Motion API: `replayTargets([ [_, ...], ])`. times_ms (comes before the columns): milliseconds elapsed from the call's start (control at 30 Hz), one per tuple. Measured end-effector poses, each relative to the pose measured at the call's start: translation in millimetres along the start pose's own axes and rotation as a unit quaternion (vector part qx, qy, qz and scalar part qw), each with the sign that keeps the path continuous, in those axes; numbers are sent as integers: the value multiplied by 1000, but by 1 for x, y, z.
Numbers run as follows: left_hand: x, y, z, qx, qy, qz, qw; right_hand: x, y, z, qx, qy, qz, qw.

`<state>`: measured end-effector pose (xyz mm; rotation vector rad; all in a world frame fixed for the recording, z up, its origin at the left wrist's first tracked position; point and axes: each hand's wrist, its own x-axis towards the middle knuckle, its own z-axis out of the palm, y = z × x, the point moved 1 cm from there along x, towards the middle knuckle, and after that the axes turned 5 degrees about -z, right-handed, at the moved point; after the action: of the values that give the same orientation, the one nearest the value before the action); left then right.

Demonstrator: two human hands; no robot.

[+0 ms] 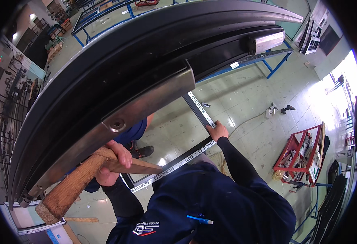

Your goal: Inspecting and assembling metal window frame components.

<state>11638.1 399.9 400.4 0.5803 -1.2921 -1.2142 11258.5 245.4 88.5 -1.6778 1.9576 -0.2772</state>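
My left hand [119, 153] is wrapped round the handle of a wooden mallet [66, 187], close to its scuffed block head. The handle points right, over a black frame [180, 159] with printed white tape along its edges. At that frame's right corner, my right hand [218, 131] grips the bar with its fingers curled over the edge. A large dark profile [105, 81] sweeps across the upper left, very near and bent by the lens. Along it runs a metal strip [150, 97] with a screw, above my left hand.
Beyond the profile stand blue metal trestles [274, 65]. A red tool cart [298, 156] full of tools is on the right. A corded tool [271, 110] and a dark object [287, 109] lie on the tiled floor. A person's shoe [144, 151] shows below the profile.
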Motion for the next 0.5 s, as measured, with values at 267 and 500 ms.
replayTargets([
  [267,2,-1,-1,-6,6,4,1000,0,-5,-3,-2,-8,3,1000],
  [500,1,-2,-1,-6,6,7,1000,0,-3,-3,-3,-10,5,1000],
])
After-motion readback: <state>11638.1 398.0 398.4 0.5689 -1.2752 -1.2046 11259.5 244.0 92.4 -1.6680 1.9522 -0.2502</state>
